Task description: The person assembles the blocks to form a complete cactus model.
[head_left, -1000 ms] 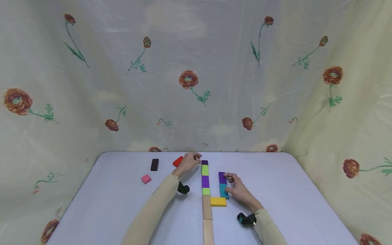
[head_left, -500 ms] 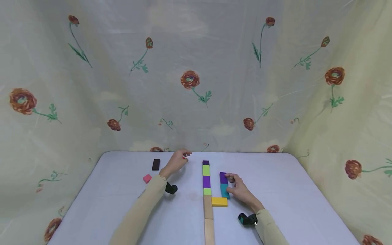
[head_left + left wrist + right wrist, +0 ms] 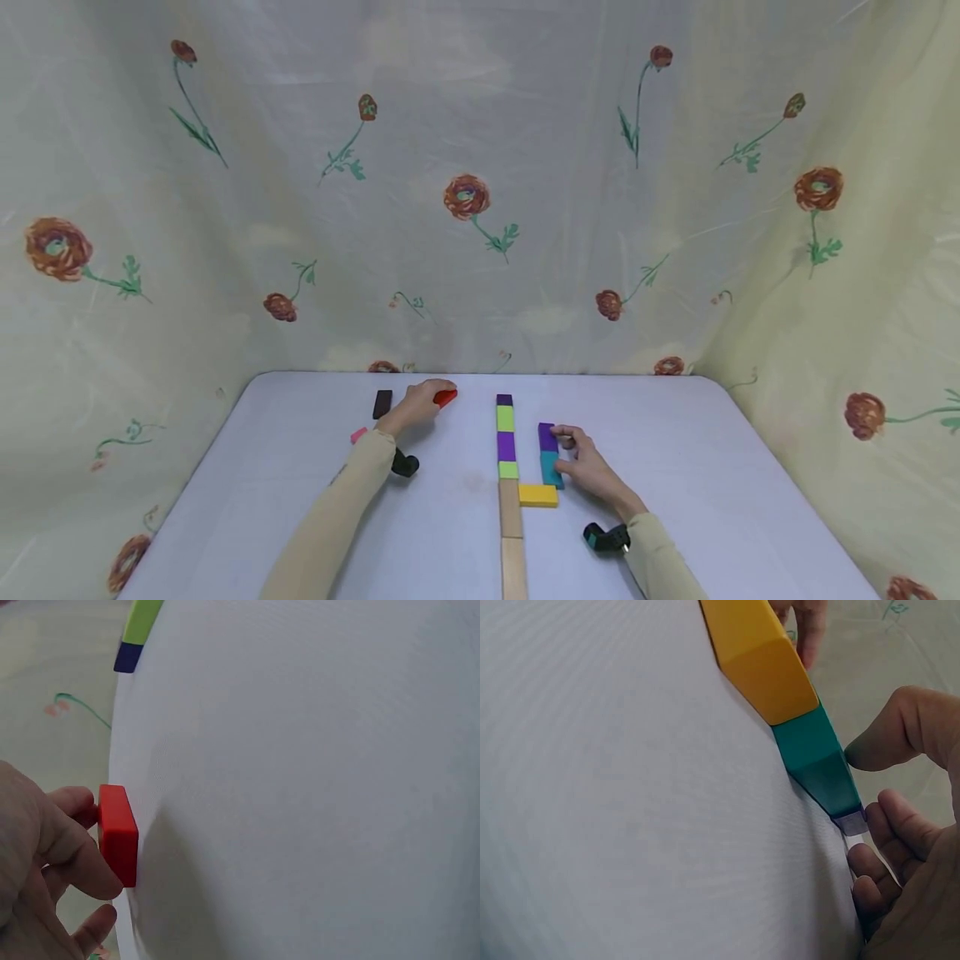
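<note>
My left hand (image 3: pixel 415 406) pinches a red block (image 3: pixel 446 398) near the far edge of the table; the left wrist view shows the fingers at one side of the block (image 3: pixel 118 836). My right hand (image 3: pixel 588 468) rests its fingertips along the right side of two blocks laid end to end, a purple block (image 3: pixel 547 437) and a teal block (image 3: pixel 551 470). In the right wrist view the thumb is at the teal block (image 3: pixel 817 761) and other fingers are by the purple end. A yellow block (image 3: pixel 537 496) lies crosswise just in front of the teal one.
A straight row runs away from me: two wooden blocks (image 3: pixel 510 510), then lime, purple (image 3: pixel 506 447), lime (image 3: pixel 505 417) and dark purple (image 3: pixel 504 400) ones. A black block (image 3: pixel 382 404) and a partly covered pink block (image 3: pixel 358 435) lie left. Flowered cloth (image 3: pixel 465 275) hangs behind.
My left hand has moved left from the far end of the row and down onto the red block, now pinching it. My right hand has stayed in place at the purple and teal blocks.
</note>
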A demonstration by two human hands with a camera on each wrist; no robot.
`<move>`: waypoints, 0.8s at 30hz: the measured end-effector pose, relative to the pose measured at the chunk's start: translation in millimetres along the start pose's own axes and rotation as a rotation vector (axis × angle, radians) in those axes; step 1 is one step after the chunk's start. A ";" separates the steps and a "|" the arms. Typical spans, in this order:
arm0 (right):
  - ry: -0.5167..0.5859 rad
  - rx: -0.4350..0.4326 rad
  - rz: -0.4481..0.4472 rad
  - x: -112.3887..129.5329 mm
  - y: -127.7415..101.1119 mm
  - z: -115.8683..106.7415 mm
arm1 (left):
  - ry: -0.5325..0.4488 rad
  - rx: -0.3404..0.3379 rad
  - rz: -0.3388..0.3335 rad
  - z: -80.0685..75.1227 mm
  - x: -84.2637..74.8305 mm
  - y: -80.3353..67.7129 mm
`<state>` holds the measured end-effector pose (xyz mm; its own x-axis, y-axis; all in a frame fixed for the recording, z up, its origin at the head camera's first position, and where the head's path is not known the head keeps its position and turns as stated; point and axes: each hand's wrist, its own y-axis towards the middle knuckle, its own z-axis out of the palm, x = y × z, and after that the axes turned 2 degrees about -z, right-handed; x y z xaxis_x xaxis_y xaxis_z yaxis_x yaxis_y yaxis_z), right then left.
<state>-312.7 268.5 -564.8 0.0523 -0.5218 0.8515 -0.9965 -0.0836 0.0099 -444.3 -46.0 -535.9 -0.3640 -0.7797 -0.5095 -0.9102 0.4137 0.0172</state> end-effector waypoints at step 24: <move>-0.029 -0.004 0.000 0.5 0.2 1.1 | 0.081 0.130 0.060 0.2 -18.5 -54.9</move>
<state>-312.9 267.3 -565.0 0.0539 -0.5461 0.8360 -0.9967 -0.0797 0.0122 -387.6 -54.2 -527.6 -0.4361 -0.7852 -0.4396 -0.8554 0.5135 -0.0685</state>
